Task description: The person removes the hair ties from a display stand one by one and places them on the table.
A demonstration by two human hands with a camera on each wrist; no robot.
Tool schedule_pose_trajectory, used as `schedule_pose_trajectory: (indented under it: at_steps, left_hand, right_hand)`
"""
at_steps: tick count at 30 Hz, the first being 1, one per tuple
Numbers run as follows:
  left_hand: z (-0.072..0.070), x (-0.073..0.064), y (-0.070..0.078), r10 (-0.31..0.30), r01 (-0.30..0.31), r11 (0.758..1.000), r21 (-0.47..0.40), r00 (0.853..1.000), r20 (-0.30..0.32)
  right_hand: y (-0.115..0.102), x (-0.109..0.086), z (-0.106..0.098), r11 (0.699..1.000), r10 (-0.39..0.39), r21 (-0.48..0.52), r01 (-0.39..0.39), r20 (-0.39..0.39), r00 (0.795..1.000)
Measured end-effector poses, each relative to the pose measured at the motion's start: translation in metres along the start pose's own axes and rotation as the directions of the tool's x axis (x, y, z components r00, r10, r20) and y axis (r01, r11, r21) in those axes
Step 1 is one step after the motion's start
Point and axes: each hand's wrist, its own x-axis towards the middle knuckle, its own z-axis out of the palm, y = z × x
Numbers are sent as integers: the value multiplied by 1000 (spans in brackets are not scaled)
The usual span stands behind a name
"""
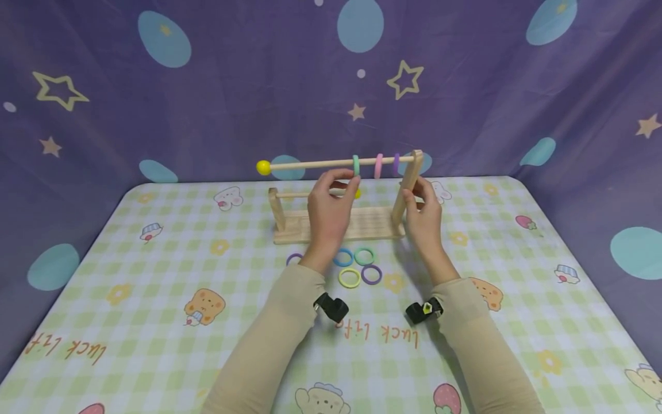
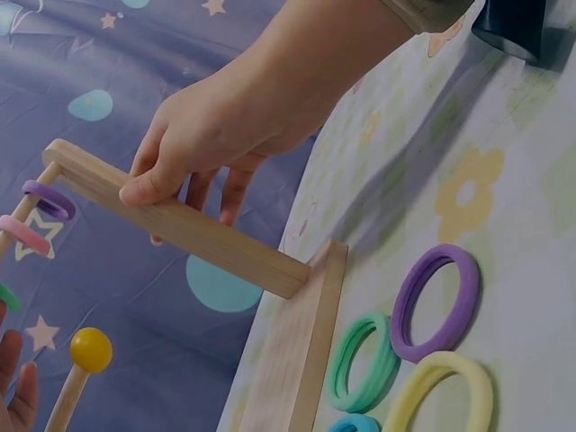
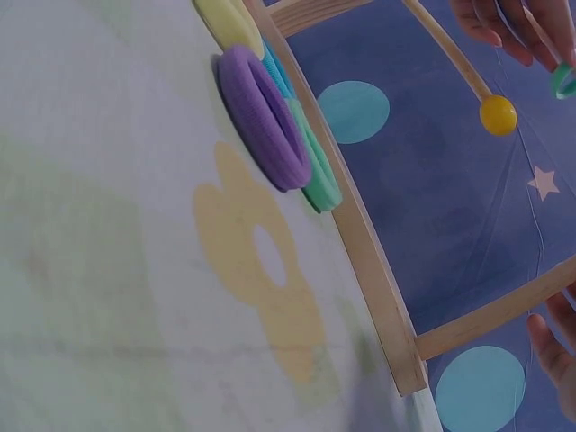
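A wooden stand has an upper rod (image 1: 315, 164) carrying a green hair tie (image 1: 356, 164), a pink hair tie (image 1: 378, 165) and a purple hair tie (image 1: 396, 164). My left hand (image 1: 331, 210) pinches the lower edge of the green one between thumb and fingers. My right hand (image 1: 425, 214) grips the stand's tall right post (image 1: 406, 188), thumb on the near side, as the left wrist view shows. Behind my left hand runs a shorter, lower rod (image 1: 295, 195), partly hidden. The wooden base (image 1: 374, 224) rests on the table.
In front of the base lie several loose hair ties: a blue one (image 1: 343, 257), a green one (image 1: 364, 256), a yellow one (image 1: 349, 278) and purple ones (image 1: 371, 274). A checked cloth (image 1: 170, 276) covers the table. A purple curtain (image 1: 289, 86) hangs behind.
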Motion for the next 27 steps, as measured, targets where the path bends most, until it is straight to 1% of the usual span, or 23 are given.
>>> schedule_pose_trajectory:
  at_steps: [10, 15, 21, 27]
  left_hand:
    - [-12, -2, -2, 0, 0, 1000, -1, 999, -32]
    - [-19, -3, -2, -10, 10, 1000, 1, 999, -46]
    - [-27, -3, -4, -28, 27, 999, -24, 997, -66]
    - [-34, -3, -4, -26, 22, 999, -46, 995, -96]
  right_hand:
    - [0, -1, 0, 1000, -5, -2, 5, -2, 1000]
    - [1, 0, 1, 1000, -8, -2, 8, -6, 1000]
    - [0, -1, 1, 1000, -12, 5, 12, -7, 1000]
    - [1, -1, 1, 1000, -12, 5, 12, -5, 1000]
